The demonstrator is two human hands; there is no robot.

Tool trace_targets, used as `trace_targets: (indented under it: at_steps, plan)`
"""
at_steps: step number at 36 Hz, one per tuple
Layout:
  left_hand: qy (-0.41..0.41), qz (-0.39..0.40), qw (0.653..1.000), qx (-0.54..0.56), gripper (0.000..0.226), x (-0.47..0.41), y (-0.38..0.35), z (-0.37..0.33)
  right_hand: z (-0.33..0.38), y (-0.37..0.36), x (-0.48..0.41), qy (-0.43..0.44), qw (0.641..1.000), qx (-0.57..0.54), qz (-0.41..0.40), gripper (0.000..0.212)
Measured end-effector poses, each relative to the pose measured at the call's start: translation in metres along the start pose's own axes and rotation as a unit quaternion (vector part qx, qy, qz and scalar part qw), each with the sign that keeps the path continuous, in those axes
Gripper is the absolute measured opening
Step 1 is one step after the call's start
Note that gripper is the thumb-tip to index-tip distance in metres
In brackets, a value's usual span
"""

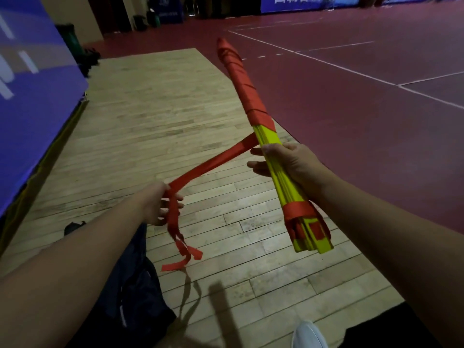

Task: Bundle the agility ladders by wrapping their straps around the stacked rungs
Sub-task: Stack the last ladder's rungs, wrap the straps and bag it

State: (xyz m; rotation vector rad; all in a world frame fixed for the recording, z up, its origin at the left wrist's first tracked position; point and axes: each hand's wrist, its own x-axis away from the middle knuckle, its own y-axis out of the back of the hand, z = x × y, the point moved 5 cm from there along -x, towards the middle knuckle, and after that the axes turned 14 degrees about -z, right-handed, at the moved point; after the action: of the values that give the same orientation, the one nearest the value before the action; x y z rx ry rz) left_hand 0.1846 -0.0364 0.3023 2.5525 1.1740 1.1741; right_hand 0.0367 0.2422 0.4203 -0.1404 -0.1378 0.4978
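Note:
A stack of yellow ladder rungs (288, 192) runs from lower right up to the centre top, held in the air. Red strap covers its far half (241, 81), and a red band (298, 209) circles the near end. My right hand (283, 159) grips the stack at its bare yellow middle. A loose red strap (216, 159) stretches taut from the stack down to the left. My left hand (160, 204) is closed on that strap, and the strap's tail (183, 249) dangles below it.
Below is a light wooden floor strip (150, 121), with dark red court flooring (364, 96) to the right. A blue padded wall (32, 101) stands at left. A dark bag (130, 285) lies by my legs, and a white shoe (308, 335) shows at the bottom.

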Motion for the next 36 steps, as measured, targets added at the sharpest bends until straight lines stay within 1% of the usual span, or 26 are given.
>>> trace_targets:
  at_steps: [1, 2, 3, 4, 5, 6, 7, 8, 10, 12, 14, 16, 17, 19, 21, 22, 26, 28, 30, 31, 32, 33, 34, 35, 36]
  plan:
    - [0.014, -0.004, 1.0, -0.009, 0.029, -0.003, 0.001, 0.005, 0.0, -0.003, 0.001, 0.004, 1.0, 0.007, 0.002, 0.032]
    - [0.017, -0.028, 0.999, -0.017, 0.026, -0.007, 0.002, 0.01, -0.001, -0.008, 0.003, 0.007, 1.0, 0.015, 0.007, 0.033]
    - [0.004, -0.069, 0.997, -0.028, 0.021, -0.012, 0.003, 0.012, -0.002, -0.012, 0.005, 0.009, 1.0, 0.024, 0.013, 0.035]
    - [-0.03, -0.131, 0.99, -0.046, 0.018, -0.018, 0.005, 0.011, -0.004, -0.017, 0.007, 0.012, 0.999, 0.034, 0.024, 0.037]
    - [-0.093, -0.202, 0.971, -0.084, 0.016, -0.021, 0.011, 0.005, -0.005, -0.021, 0.008, 0.016, 0.998, 0.046, 0.037, 0.035]
    - [-0.168, -0.254, 0.944, -0.126, 0.013, -0.022, 0.014, -0.005, -0.006, -0.024, 0.01, 0.02, 0.997, 0.056, 0.049, 0.031]
    - [-0.235, -0.268, 0.922, -0.154, 0.016, -0.02, 0.015, -0.015, -0.007, -0.026, 0.011, 0.023, 0.996, 0.064, 0.06, 0.026]
    - [-0.276, -0.246, 0.913, -0.173, 0.021, -0.018, 0.013, -0.021, -0.006, -0.027, 0.011, 0.026, 0.995, 0.067, 0.065, 0.022]
    - [-0.297, -0.148, 0.925, -0.187, 0.021, -0.01, 0.008, -0.024, -0.004, -0.025, 0.008, 0.027, 0.997, 0.056, 0.056, 0.018]
    - [-0.266, -0.024, 0.943, -0.197, 0.022, 0.001, 0.002, -0.019, -0.002, -0.02, 0.004, 0.031, 0.998, 0.039, 0.038, 0.014]
    - [-0.193, 0.082, 0.965, -0.158, 0.03, 0.009, 0.002, -0.01, 0.001, -0.015, 0.001, 0.039, 0.999, 0.033, 0.019, 0.01]
    - [-0.128, 0.149, 0.977, -0.083, 0.033, 0.011, 0.006, -0.004, 0.002, -0.008, 0.0, 0.046, 0.998, 0.033, -0.007, 0.012]
    - [-0.102, 0.159, 0.981, -0.036, 0.029, 0.012, 0.009, -0.005, 0.003, -0.005, -0.001, 0.047, 0.998, 0.034, -0.018, 0.015]
    - [-0.042, 0.159, 0.983, 0.082, 0.017, 0.014, 0.014, -0.007, 0.003, -0.001, -0.002, 0.048, 0.998, 0.037, -0.033, 0.024]
    - [0.035, 0.103, 0.972, 0.21, 0.019, 0.01, 0.024, -0.006, 0.002, 0.001, -0.002, 0.047, 0.997, 0.048, -0.039, 0.029]
    - [0.06, 0.081, 0.962, 0.254, 0.021, 0.003, 0.03, -0.004, 0.002, 0.001, -0.002, 0.048, 0.996, 0.057, -0.04, 0.027]
    - [0.098, 0.064, 0.946, 0.303, 0.026, -0.01, 0.042, 0.002, 0.001, 0.003, -0.002, 0.06, 0.993, 0.09, -0.039, 0.016]
    - [0.091, 0.017, 0.951, 0.296, 0.021, -0.014, 0.047, 0.002, 0.001, 0.002, -0.001, 0.062, 0.992, 0.104, -0.03, 0.013]
    - [0.077, -0.044, 0.957, 0.278, 0.021, -0.019, 0.049, 0.003, 0.001, -0.002, 0.0, 0.07, 0.99, 0.124, -0.02, 0.012]
    - [0.067, -0.075, 0.966, 0.237, 0.019, -0.02, 0.05, 0.004, 0.001, -0.003, 0.0, 0.076, 0.988, 0.136, -0.019, 0.011]
    - [0.042, -0.107, 0.982, 0.153, 0.014, -0.022, 0.052, 0.005, 0.002, -0.004, 0.001, 0.083, 0.985, 0.151, -0.019, 0.011]
    - [0.016, -0.123, 0.992, 0.033, 0.011, -0.019, 0.051, 0.007, 0.002, -0.005, 0.002, 0.088, 0.982, 0.163, -0.018, 0.012]
    - [-0.005, -0.128, 0.987, -0.093, 0.014, -0.019, 0.051, 0.01, 0.003, -0.007, 0.002, 0.091, 0.981, 0.17, -0.013, 0.015]
    - [-0.021, -0.115, 0.971, -0.208, 0.018, -0.02, 0.047, 0.015, 0.004, -0.009, 0.003, 0.091, 0.981, 0.172, -0.006, 0.018]
    - [-0.019, -0.087, 0.955, -0.282, 0.019, -0.021, 0.042, 0.021, 0.004, -0.011, 0.004, 0.091, 0.981, 0.174, 0.004, 0.021]
